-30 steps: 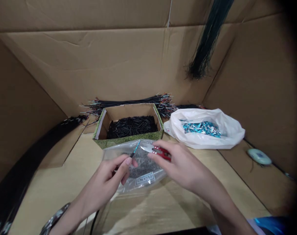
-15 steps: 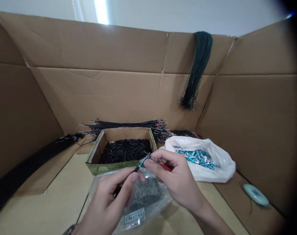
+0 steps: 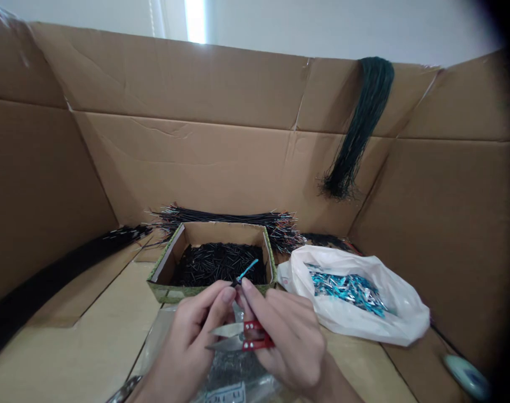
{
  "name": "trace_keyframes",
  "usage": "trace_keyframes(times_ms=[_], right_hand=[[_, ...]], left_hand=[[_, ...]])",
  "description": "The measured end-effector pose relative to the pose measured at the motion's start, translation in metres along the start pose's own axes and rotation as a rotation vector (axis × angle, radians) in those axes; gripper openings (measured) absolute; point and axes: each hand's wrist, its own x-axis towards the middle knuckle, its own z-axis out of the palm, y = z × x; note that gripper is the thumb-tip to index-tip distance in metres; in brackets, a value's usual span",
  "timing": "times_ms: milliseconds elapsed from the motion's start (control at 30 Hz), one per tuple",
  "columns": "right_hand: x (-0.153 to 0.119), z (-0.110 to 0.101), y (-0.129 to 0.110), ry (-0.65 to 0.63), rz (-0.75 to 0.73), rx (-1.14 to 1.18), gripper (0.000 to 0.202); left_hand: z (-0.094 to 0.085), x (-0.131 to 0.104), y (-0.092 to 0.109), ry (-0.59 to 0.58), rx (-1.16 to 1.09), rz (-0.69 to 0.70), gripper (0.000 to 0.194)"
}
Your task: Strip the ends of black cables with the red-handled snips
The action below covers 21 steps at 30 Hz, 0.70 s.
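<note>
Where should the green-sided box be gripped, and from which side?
Probably by the left wall of the box, pinched from above and the left: it stands upright beside the open top, whereas the left hand and right hand cover part of the near wall.

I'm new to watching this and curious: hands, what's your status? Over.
Left hand pinching blue-tipped black wire. Right hand holding red snips, blades apart, fingertips at wire. Nothing seen blocking blue tip; green box beyond.

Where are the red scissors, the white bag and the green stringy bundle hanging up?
Red scissors (image 3: pixel 249 346): head view, on the lower red handle.
White bag (image 3: pixel 408 316): head view, on its right side.
Green stringy bundle (image 3: pixel 367 112): head view, on its middle.
</note>
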Motion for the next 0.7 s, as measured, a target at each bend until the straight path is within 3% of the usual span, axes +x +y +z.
trace_keyframes(times_ms=[67,200,267,433,700], right_hand=[[0.007,-0.008,0.000,-0.021,0.158,0.135,0.055],[0.028,-0.032,-0.001,-0.078,0.622,0.399,0.009],[0.033,-0.040,0.001,-0.099,0.723,0.493,0.022],[0.033,-0.043,0.005,-0.135,0.822,0.670,0.036],[0.032,-0.047,0.009,-0.208,0.829,0.572,0.027]], left_hand=[[-0.003,0.002,-0.001,-0.014,-0.018,-0.028,0.041],[-0.006,0.000,-0.001,-0.147,-0.004,-0.038,0.042],[-0.006,-0.004,0.000,-0.204,0.037,-0.030,0.042],[-0.004,-0.008,0.002,-0.248,0.153,-0.006,0.041],[-0.005,-0.004,0.008,-0.199,0.251,0.016,0.038]])
